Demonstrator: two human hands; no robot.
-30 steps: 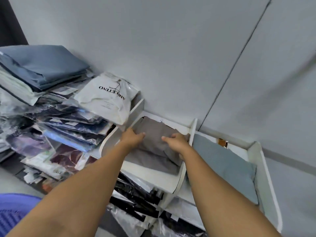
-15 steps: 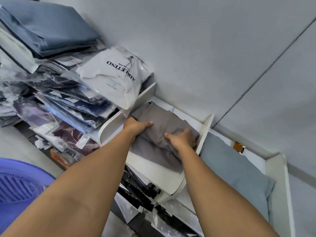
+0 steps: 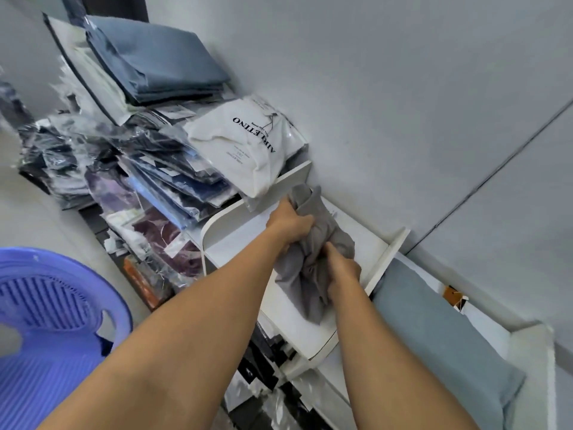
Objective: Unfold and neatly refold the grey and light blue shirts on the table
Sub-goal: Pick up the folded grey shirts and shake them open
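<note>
Your left hand (image 3: 290, 223) is fisted around a bunch of the grey shirt (image 3: 313, 259), lifting its top end up near the wall at about 12 o'clock of the white shelf (image 3: 235, 234). Your right hand (image 3: 341, 271) is closed on the shirt's lower folds at about 4 o'clock from the left hand, fingers buried in the cloth. The shirt is crumpled between the two hands, and its loose tail drapes down onto the shelf board toward 6 o'clock.

The blue shirt (image 3: 446, 346) lies folded flat in the next compartment at 4 o'clock, past the white divider (image 3: 387, 262), apart from both hands. An orange tag (image 3: 451, 294) sits just beyond its far edge by the wall.

At 10 o'clock from the grey shirt a white bag (image 3: 245, 147) printed with black letters leans over the shelf's side panel, on top of a pile of plastic-wrapped garments (image 3: 161, 178). Folded blue-grey cloth (image 3: 161, 60) tops the pile at 11 o'clock. A purple basket (image 3: 52, 311) is at 8 o'clock, well apart.
</note>
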